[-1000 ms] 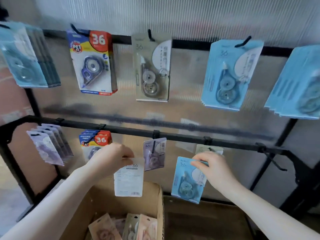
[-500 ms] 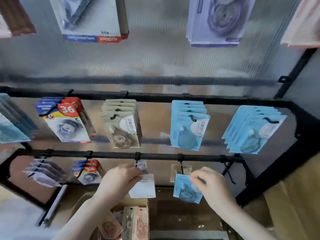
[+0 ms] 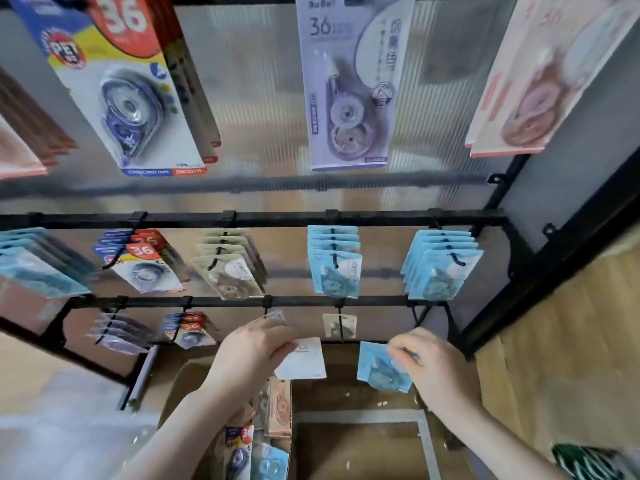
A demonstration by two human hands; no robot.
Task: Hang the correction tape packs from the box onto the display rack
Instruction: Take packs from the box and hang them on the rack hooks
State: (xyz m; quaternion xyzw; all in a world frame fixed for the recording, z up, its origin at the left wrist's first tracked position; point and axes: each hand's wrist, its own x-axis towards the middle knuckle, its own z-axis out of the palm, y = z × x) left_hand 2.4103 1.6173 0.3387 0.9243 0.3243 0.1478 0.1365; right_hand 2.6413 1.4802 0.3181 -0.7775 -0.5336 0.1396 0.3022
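So the black metal display rack (image 3: 363, 301) is pretty crowded: rows of flat card packs on hooks, light blue stacks (image 3: 334, 263) mid-row, a beige stack (image 3: 228, 268) left of them, red and yellow "36" packs (image 3: 145, 263) further left. Behind it all is ribbed translucent plastic sheet. Left hand (image 3: 251, 353) pinches a white pack (image 3: 303, 358) by its top corner, back side showing, long axis hanging roughly vertical. Right hand (image 3: 431, 367) pinches a blue pack (image 3: 381, 367), also hanging down, just below the bottom rail. Both sit above the open cardboard box (image 3: 180, 386) with more packs inside
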